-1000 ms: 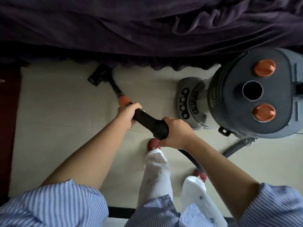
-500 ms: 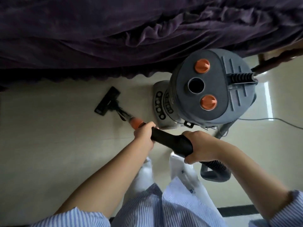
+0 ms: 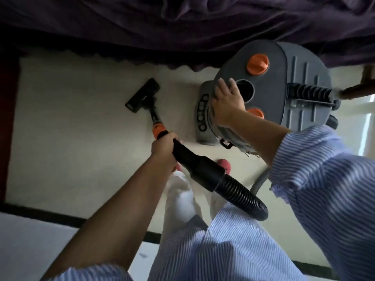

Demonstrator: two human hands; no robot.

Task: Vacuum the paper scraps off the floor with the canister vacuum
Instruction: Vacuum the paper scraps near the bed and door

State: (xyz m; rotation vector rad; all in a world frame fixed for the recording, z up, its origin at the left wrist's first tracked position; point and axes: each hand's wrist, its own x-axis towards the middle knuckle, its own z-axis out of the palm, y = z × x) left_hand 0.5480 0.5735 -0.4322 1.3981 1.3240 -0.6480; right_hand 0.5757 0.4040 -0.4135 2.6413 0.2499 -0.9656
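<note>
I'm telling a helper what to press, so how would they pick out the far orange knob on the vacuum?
Find the big grey canister vacuum beside the purple bed cover. On its dark lid sit two orange knobs flanking a round hole; the one nearer the bed is fully visible, unlike the other.

Bare floor [image 3: 71, 138] left of nozzle [image 3: 143, 95], canister [image 3: 294, 82] blocking right (bedspread [image 3: 142, 27] overhanging beyond)

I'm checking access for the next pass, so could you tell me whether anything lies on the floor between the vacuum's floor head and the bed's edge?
Nothing visible: only bare floor separates the floor head from the bedspread.
</note>
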